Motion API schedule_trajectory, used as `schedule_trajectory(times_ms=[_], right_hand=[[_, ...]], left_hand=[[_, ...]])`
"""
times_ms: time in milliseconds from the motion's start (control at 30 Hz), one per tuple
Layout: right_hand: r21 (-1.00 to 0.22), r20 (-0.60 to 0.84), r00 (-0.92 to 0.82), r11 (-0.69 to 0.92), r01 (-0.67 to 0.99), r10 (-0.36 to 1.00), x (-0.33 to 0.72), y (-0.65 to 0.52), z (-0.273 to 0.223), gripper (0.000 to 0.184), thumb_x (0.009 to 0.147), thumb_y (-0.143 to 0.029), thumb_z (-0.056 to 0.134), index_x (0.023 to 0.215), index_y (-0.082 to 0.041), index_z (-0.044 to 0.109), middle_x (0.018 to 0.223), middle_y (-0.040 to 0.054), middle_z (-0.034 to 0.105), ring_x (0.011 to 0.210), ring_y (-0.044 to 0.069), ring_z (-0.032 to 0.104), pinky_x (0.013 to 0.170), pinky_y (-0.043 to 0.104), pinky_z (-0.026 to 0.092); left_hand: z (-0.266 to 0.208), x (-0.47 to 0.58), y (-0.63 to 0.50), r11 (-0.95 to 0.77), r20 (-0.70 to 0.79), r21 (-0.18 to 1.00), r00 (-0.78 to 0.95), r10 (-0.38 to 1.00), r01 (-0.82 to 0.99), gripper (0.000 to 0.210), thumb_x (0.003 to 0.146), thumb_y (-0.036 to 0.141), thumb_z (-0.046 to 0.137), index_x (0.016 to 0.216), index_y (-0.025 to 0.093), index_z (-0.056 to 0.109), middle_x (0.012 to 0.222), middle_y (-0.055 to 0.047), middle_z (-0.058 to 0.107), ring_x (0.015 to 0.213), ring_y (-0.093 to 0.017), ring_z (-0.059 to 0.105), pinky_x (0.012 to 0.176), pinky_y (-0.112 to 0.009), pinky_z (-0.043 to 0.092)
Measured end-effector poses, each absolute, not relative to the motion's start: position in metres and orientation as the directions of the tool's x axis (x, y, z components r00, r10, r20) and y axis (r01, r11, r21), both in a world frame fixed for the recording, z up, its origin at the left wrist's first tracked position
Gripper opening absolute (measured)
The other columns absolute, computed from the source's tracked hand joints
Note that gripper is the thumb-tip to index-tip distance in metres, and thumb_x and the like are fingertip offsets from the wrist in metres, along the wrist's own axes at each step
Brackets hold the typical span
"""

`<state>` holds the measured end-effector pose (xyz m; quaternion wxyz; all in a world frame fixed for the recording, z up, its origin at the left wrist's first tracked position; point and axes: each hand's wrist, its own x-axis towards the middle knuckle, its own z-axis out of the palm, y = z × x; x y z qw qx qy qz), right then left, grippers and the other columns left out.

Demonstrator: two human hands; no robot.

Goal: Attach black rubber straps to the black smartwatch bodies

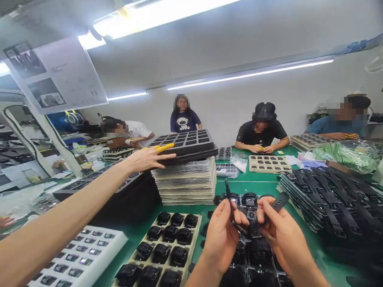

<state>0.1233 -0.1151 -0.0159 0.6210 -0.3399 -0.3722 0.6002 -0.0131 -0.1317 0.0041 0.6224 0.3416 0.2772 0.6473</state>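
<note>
Between my two hands is a smartwatch (pixel 251 217) with a black strap, held above a tray of watches. My left hand (pixel 221 235) pinches one strap part, whose end sticks up past the fingers. The other strap part (pixel 280 201) is in the grip of my right hand (pixel 279 227). Below lies a clear plastic tray of black watches (pixel 260 255), partly hidden by my hands. To the left, a beige tray (pixel 196 231) carries rows of watches with black straps.
A co-worker's arm (pixel 89 207) reaches in from the left, its hand touching black compartment trays (pixel 191 148) atop stacked beige trays (pixel 185 183). A white foam tray (pixel 112 247) of watch bodies sits front left. Piled strapped watches (pixel 329 199) stand right. Several people sit or stand beyond.
</note>
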Motion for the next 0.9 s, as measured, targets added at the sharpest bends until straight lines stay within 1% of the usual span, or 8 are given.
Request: schedule_trajectory(times_ms=[67,167,333,433,500,633,733,900], right_hand=[[-0.919,0.110,0.019,0.108,-0.380,0.994,0.132,-0.115,-0.013,0.045,0.087,-0.068,0.067,0.087,-0.023,0.064,0.061,-0.0038,0.047,0.056,0.014,0.042,0.051,0.023,0.038],[-0.974,0.186,-0.048,0.178,-0.142,0.981,0.142,-0.121,-0.010,0.061,0.093,-0.078,0.046,0.070,-0.022,0.056,0.058,-0.0039,0.038,0.055,0.015,0.037,0.052,0.026,0.035],[-0.935,0.276,-0.189,0.309,0.176,0.943,0.153,-0.123,-0.004,0.056,0.093,-0.069,0.056,0.063,-0.022,0.052,0.064,-0.0022,0.048,0.063,0.017,0.043,0.058,0.028,0.036],[-0.920,0.302,-0.194,0.339,0.197,0.933,0.154,-0.122,-0.002,0.051,0.097,-0.063,0.053,0.066,-0.022,0.059,0.066,-0.0008,0.058,0.066,0.019,0.051,0.062,0.028,0.042],[-0.916,0.322,-0.183,0.355,0.189,0.929,0.152,-0.123,-0.001,0.048,0.097,-0.061,0.053,0.070,-0.022,0.063,0.071,0.0007,0.063,0.071,0.021,0.056,0.066,0.028,0.046],[-0.905,0.318,-0.241,0.370,0.212,0.917,0.149,-0.123,-0.002,0.047,0.099,-0.058,0.051,0.069,-0.022,0.054,0.068,-0.0011,0.054,0.067,0.018,0.049,0.062,0.027,0.042],[-0.894,0.348,-0.204,0.390,0.223,0.915,0.150,-0.122,-0.005,0.048,0.101,-0.055,0.049,0.066,-0.023,0.043,0.064,-0.0036,0.044,0.063,0.015,0.041,0.059,0.027,0.036],[-0.920,0.346,-0.096,0.357,0.162,0.933,0.148,-0.121,-0.011,0.047,0.103,-0.055,0.047,0.068,-0.023,0.049,0.063,-0.0038,0.046,0.061,0.015,0.043,0.058,0.027,0.036]], left_hand=[[0.005,-0.015,-0.130,-0.044,0.115,0.849,0.101,0.988,-0.527,0.041,0.082,0.054,0.080,0.078,0.017,0.062,0.058,0.002,0.059,0.068,-0.015,0.065,0.077,-0.028,0.053],[0.004,-0.022,-0.129,-0.069,0.127,0.969,0.237,0.963,-0.236,0.035,0.080,0.046,0.084,0.083,0.016,0.065,0.063,-0.001,0.066,0.061,-0.014,0.062,0.068,-0.026,0.049],[-0.001,-0.027,-0.131,-0.200,0.190,0.980,0.237,0.953,0.019,0.021,0.087,0.036,0.075,0.092,0.016,0.070,0.073,-0.001,0.067,0.064,-0.014,0.062,0.063,-0.025,0.049],[-0.007,-0.027,-0.131,-0.426,0.393,0.890,0.203,0.897,0.162,0.032,0.087,0.035,0.077,0.115,0.020,0.070,0.097,-0.007,0.074,0.090,-0.021,0.070,0.084,-0.030,0.055],[-0.012,-0.026,-0.131,-0.618,0.573,0.732,0.230,0.786,0.287,0.049,0.084,0.034,0.082,0.129,0.024,0.065,0.113,-0.008,0.075,0.103,-0.023,0.070,0.095,-0.033,0.054],[-0.020,-0.024,-0.127,-0.796,0.752,0.433,0.318,0.578,0.423,0.028,0.095,0.027,0.070,0.122,0.023,0.066,0.101,-0.006,0.077,0.087,-0.019,0.070,0.079,-0.029,0.056],[-0.022,-0.022,-0.125,-0.801,0.781,0.373,0.307,0.543,0.469,0.025,0.095,0.022,0.069,0.120,0.020,0.065,0.097,-0.006,0.077,0.082,-0.018,0.070,0.075,-0.028,0.057],[-0.018,-0.021,-0.126,-0.788,0.790,0.407,0.255,0.558,0.462,0.027,0.092,0.019,0.072,0.119,0.020,0.066,0.099,-0.005,0.078,0.084,-0.017,0.072,0.078,-0.026,0.058]])
